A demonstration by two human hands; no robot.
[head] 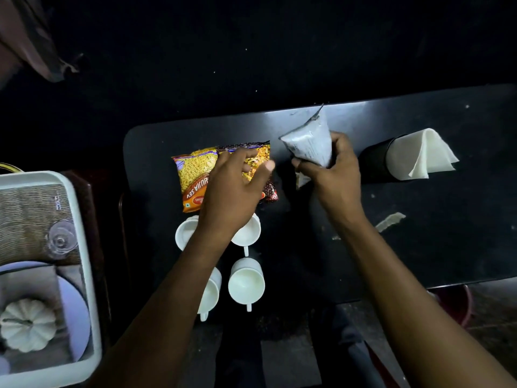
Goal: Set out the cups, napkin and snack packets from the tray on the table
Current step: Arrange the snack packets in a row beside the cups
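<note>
So my left hand [235,186] was spread flat on the yellow-orange crinkly snack packet [201,175] lying on the dark worktop [447,233], while my right hand [333,169] was pinching a silvery-white foil packet [307,141] just beside it. Four white plastic cups [246,284] sat nearer me, folded white napkin [419,155] off right in a black holder [373,163].

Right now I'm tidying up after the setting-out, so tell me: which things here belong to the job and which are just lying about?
Job:
yellow snack packet under the left hand
silver packet in the right hand
four white cups
folded napkin
white tray

Lying about:
glass, plate and white pumpkin in the tray
paper scrap
</note>
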